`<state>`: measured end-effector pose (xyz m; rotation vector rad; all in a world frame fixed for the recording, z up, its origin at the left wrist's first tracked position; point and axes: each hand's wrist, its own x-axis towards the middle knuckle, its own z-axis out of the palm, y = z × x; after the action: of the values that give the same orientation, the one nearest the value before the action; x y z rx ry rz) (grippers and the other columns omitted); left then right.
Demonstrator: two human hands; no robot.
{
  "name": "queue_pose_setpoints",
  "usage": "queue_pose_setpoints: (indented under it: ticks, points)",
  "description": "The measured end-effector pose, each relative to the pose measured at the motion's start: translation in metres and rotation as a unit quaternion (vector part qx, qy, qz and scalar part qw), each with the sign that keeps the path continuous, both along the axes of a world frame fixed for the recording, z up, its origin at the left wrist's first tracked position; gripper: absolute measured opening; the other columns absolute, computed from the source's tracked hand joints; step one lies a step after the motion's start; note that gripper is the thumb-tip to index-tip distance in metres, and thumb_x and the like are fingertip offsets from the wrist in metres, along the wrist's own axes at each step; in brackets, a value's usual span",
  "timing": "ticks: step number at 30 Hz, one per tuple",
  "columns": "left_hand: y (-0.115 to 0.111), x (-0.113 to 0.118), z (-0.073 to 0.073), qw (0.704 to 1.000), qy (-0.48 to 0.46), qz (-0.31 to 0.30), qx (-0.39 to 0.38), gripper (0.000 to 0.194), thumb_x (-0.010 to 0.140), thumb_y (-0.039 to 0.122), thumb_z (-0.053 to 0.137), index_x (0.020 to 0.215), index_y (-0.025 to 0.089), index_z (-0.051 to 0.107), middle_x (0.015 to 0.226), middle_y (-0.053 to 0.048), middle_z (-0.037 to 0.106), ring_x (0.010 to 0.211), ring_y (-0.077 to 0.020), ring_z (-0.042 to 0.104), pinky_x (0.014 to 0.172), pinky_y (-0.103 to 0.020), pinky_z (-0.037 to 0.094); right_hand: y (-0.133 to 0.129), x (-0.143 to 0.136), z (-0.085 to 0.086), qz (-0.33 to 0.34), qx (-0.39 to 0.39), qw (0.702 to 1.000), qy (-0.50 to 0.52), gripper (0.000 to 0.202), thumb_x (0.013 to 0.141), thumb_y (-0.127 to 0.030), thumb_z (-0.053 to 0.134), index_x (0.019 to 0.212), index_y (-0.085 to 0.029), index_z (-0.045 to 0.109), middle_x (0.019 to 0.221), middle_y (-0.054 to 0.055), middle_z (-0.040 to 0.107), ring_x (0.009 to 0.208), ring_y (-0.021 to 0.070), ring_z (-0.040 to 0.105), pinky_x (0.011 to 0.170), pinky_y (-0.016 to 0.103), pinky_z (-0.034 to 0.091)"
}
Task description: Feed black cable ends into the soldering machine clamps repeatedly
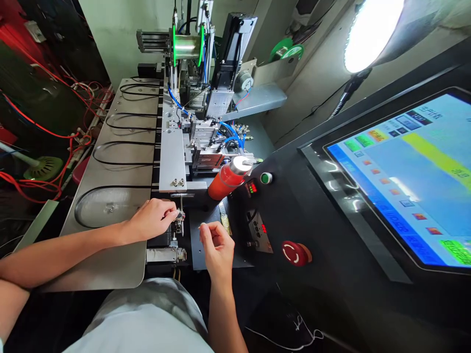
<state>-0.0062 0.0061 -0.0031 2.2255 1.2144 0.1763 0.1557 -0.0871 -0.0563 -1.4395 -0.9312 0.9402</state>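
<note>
My left hand [152, 219] rests at the edge of a grey metal plate [110, 255], its fingertips pinching a small metal clamp fixture [179, 218] at the front of the machine. My right hand [218, 245] hovers just right of that fixture, fingers curled, thumb and forefinger pinching something thin and pale that is too small to tell. Black cable loops [121, 147] lie in grooves across the plate. A green-flanged spool of wire [187, 45] sits on top of the machine behind.
An orange-red canister [226, 181] lies beside the fixture. To the right are a green button [266, 177], a red emergency-stop button [294, 252] and a large touchscreen [408, 176]. A bright lamp [371, 32] shines at top right. Red wires [55, 142] tangle at left.
</note>
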Motion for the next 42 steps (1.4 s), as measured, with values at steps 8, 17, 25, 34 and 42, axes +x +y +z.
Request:
queue_pose_setpoints:
  ticks: [8, 17, 25, 34, 42]
  points:
    - [-0.001, 0.005, 0.001, 1.000, 0.018, 0.002, 0.017, 0.028, 0.089, 0.026, 0.045, 0.068, 0.015, 0.060, 0.059, -0.001, 0.059, 0.055, -0.0119, 0.048, 0.057, -0.023, 0.030, 0.024, -0.007, -0.010, 0.081, 0.032, 0.995, -0.049, 0.033, 0.094, -0.041, 0.046, 0.069, -0.019, 0.048, 0.061, -0.005, 0.042, 0.057, 0.0093, 0.039, 0.055, 0.023, 0.031]
    - [-0.001, 0.004, -0.003, 0.996, 0.043, -0.027, 0.074, 0.026, 0.091, 0.024, 0.050, 0.069, 0.015, 0.061, 0.061, -0.001, 0.060, 0.057, -0.0129, 0.052, 0.057, -0.023, 0.032, 0.044, -0.024, -0.022, 0.112, 0.096, 0.985, -0.089, 0.033, 0.097, -0.036, 0.036, 0.067, -0.023, 0.029, 0.060, -0.007, 0.029, 0.054, 0.0095, 0.030, 0.053, 0.025, 0.026]
    - [-0.011, -0.016, -0.006, 0.947, 0.027, -0.134, 0.290, 0.024, 0.096, 0.017, 0.044, 0.103, 0.021, 0.066, 0.097, -0.001, 0.067, 0.071, -0.0092, 0.063, 0.059, -0.019, 0.041, 0.043, -0.026, -0.027, 0.101, 0.114, 0.985, -0.084, 0.030, 0.098, -0.032, 0.035, 0.069, -0.023, 0.031, 0.062, -0.006, 0.032, 0.056, 0.0099, 0.032, 0.054, 0.025, 0.027]
    - [-0.005, -0.017, -0.010, 0.858, 0.054, -0.264, 0.437, 0.029, 0.095, 0.006, 0.038, 0.094, 0.013, 0.066, 0.088, -0.003, 0.069, 0.066, -0.0124, 0.059, 0.057, -0.025, 0.042, 0.042, -0.027, -0.029, 0.079, 0.094, 0.989, -0.081, 0.032, 0.098, -0.034, 0.034, 0.068, -0.023, 0.032, 0.061, -0.006, 0.034, 0.055, 0.0098, 0.035, 0.054, 0.024, 0.029]
    - [-0.005, -0.025, 0.019, 0.935, 0.203, -0.174, 0.234, 0.015, 0.096, 0.022, 0.049, 0.107, 0.018, 0.058, 0.095, -0.002, 0.062, 0.066, -0.0145, 0.065, 0.052, -0.025, 0.040, 0.027, 0.002, -0.007, 0.105, 0.134, 0.892, -0.419, 0.022, 0.091, -0.010, 0.035, 0.096, -0.017, 0.056, 0.081, 0.005, 0.057, 0.073, 0.0172, 0.053, 0.065, 0.028, 0.040]
